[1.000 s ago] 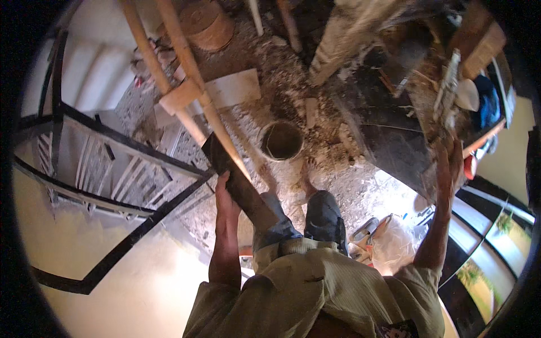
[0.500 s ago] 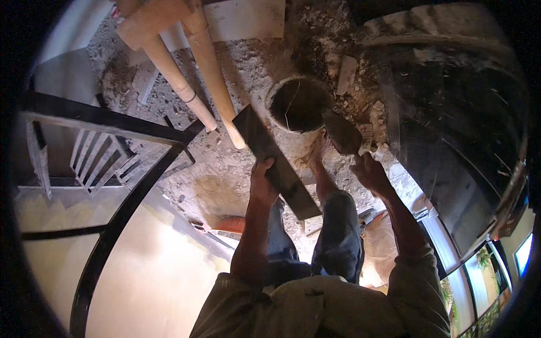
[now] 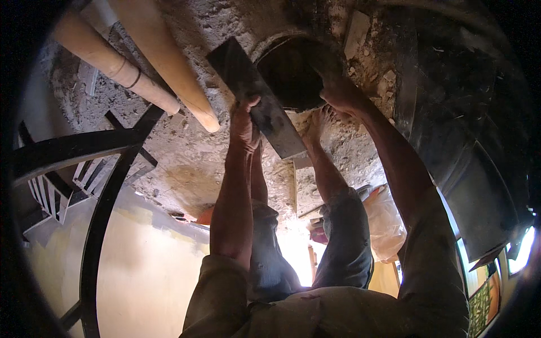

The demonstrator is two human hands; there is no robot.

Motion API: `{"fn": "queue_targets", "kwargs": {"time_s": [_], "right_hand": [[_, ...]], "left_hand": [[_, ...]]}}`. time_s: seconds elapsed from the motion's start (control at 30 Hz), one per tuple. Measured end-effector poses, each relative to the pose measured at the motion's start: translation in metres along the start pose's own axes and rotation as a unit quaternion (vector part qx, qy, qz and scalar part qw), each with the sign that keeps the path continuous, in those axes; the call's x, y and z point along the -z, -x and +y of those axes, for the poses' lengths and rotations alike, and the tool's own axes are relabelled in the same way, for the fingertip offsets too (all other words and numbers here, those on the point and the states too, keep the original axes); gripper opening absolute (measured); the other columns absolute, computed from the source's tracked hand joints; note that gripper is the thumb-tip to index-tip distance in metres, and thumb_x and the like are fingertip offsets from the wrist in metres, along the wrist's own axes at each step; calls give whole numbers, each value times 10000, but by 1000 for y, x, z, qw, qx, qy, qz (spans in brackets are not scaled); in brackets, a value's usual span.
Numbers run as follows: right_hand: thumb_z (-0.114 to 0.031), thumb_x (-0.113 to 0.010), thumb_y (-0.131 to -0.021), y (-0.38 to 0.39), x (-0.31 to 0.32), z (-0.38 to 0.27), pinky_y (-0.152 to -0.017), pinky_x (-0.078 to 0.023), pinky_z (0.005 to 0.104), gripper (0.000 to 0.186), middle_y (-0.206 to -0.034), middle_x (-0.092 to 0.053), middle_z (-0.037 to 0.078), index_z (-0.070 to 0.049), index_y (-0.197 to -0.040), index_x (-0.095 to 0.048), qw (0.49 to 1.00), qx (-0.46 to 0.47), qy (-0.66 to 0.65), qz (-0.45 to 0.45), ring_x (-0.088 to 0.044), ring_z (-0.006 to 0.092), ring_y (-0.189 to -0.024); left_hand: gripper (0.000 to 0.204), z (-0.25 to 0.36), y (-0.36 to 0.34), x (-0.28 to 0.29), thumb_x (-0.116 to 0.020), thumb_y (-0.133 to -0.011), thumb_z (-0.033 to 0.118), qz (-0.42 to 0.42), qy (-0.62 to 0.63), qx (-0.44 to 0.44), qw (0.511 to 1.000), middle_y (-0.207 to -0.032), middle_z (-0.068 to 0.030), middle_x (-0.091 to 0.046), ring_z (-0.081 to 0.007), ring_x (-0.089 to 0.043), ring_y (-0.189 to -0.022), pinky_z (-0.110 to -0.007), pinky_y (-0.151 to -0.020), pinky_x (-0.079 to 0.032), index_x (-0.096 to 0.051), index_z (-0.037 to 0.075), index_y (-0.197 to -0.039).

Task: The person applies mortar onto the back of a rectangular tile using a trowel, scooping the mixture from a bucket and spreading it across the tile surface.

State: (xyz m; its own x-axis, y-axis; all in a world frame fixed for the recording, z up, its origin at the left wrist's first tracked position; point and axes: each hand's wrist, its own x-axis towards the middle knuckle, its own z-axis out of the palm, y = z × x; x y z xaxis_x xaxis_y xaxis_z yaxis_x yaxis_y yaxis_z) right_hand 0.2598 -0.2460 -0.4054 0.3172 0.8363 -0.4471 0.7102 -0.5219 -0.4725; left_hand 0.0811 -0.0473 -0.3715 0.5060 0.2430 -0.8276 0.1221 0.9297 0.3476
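Observation:
My left hand (image 3: 246,121) is closed on a long, dark rectangular plastering float (image 3: 259,98), the thumb lying over its edge. The float slants across the near left side of a round bucket (image 3: 282,39). The bucket's inside is dark, so its contents are hard to make out. My right hand (image 3: 341,97) is closed at the bucket's right edge, gripping a trowel. In the shadow at the bucket's mouth the trowel's blade barely shows. My bare foot (image 3: 317,124) stands on the ground just below the bucket.
Two wooden poles (image 3: 169,62) come down at the upper left. A black metal frame (image 3: 112,197) stands at the left, by a pale wall (image 3: 152,270). A large dark sheet (image 3: 456,124) takes up the right side. Rubble (image 3: 383,90) lies beyond the bucket.
My right hand has reached forward, bringing the trowel from beside the bucket to its mouth. The float in my left hand sits higher in view. The view itself has shifted.

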Motion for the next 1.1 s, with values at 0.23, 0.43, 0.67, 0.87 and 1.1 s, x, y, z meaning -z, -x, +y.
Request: {"fn": "queue_targets", "kwargs": {"time_s": [0.23,0.43,0.67,0.87,1.1], "right_hand": [[-119,-578,-754,-37,-9,-60,-719,-484,404,288,-830,-624,184,20,-994,-654,977,-112,85,-158,-605,307,-720],[-132,-586,-754,18,-47,-76,-811,-457,330,336,-1010,-590,195,69,-1022,-613,836,3,547,-47,-566,277,-924],[-105,-572,-764,43,-8,-75,-753,-484,350,329,-996,-573,185,85,-1033,-569,949,-49,310,-39,-590,261,-868],[-131,-589,-757,49,16,-40,-647,-502,451,336,-919,-569,187,89,-1006,-538,976,-120,63,-172,-620,312,-772],[-125,-578,-795,-13,-23,-3,-502,-486,384,150,-654,-551,130,14,-851,-570,960,-34,-201,-193,-584,242,-573]], "left_hand": [[451,1,42,7,-578,-817,189,-6,80,-2,997,-1184,-137,-543,-302,-547,-1082,-568,-1001,-377,-464,36,-1226],[462,-12,91,8,-555,-776,167,49,128,34,990,-1087,-111,-546,-269,-557,-1026,-590,-993,-381,-463,19,-1204],[437,-21,102,21,-577,-767,145,76,169,47,981,-1029,-65,-532,-228,-565,-966,-593,-911,-455,-466,35,-1174],[379,-27,102,31,-562,-811,218,66,165,44,983,-1081,-123,-594,-262,-602,-984,-587,-950,-408,-522,41,-1144],[375,-26,88,22,-584,-781,234,31,157,53,986,-909,-91,-610,-257,-623,-846,-583,-915,-438,-541,38,-1097]]}}
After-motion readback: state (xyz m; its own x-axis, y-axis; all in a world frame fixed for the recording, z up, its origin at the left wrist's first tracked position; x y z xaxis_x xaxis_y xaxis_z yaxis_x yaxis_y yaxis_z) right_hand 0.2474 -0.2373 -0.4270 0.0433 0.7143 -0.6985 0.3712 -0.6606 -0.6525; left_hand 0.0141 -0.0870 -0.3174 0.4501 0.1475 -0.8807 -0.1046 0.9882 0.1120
